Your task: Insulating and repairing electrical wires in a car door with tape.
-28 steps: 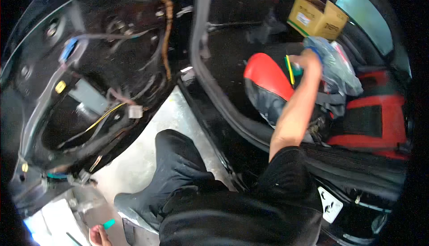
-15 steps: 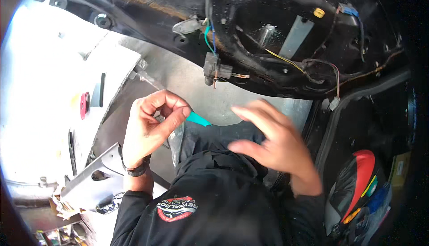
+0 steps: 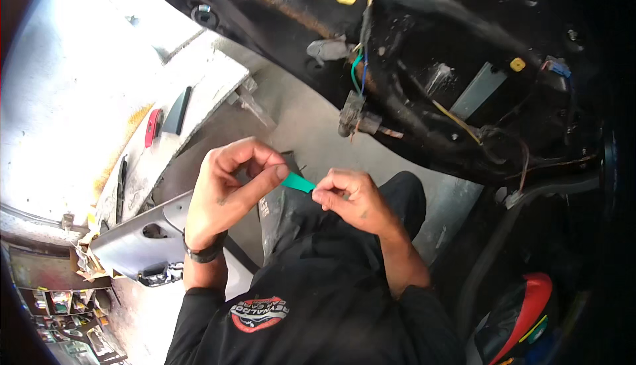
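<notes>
My left hand [image 3: 235,193] pinches the left end of a small teal-green strip [image 3: 296,180] between thumb and forefinger, held at waist height above my dark trousers. My right hand [image 3: 350,203] grips the other end of the strip with thumb and fingertips, its other fingers curled. Just above and beyond my hands is the inner side of a black car door [image 3: 503,113] with loose wires, yellow clips and a dark connector [image 3: 352,113] hanging near its lower edge.
At left, a worn pale board [image 3: 119,53] carries a red piece [image 3: 153,126] and dark strips. A grey door panel [image 3: 119,252] lies below it, near a parts organiser [image 3: 63,302]. A red-and-black bag [image 3: 513,318] sits in the car at lower right.
The view has swung from the car's interior to the door. My right hand left the bag area, came across open, and has now closed on the green strip in my left hand.
</notes>
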